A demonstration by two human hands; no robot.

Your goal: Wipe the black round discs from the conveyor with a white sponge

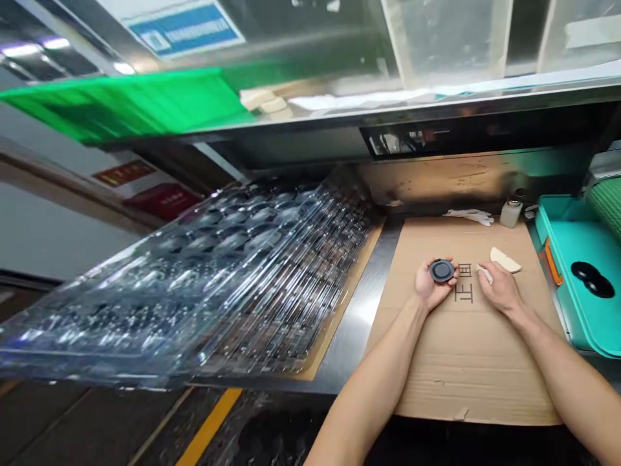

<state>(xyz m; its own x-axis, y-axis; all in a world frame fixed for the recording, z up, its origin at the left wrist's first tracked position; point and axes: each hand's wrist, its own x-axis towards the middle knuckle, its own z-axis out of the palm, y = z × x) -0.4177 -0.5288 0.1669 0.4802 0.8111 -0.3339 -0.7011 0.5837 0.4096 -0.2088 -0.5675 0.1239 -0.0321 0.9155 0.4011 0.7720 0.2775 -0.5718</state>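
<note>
A round black lid-like part [441, 271] with a raised rim rests in my left hand [429, 285], whose fingers curl round its edge. To the right, my right hand [501, 288] pinches a small white piece [484, 273], too small and covered to name. Both hands are above a cardboard sheet [475, 369] with black printed characters. Just beyond my right hand lies a cream half-round pad [505, 260].
Stacked clear plastic blister trays [233, 285] fill the left side. A teal bin [572, 323] with black round parts [592, 279] stands at right. At the back are a white glove [469, 215] and a small bottle [511, 212]. A metal shelf [339, 126] with a green bin [145, 103] hangs above.
</note>
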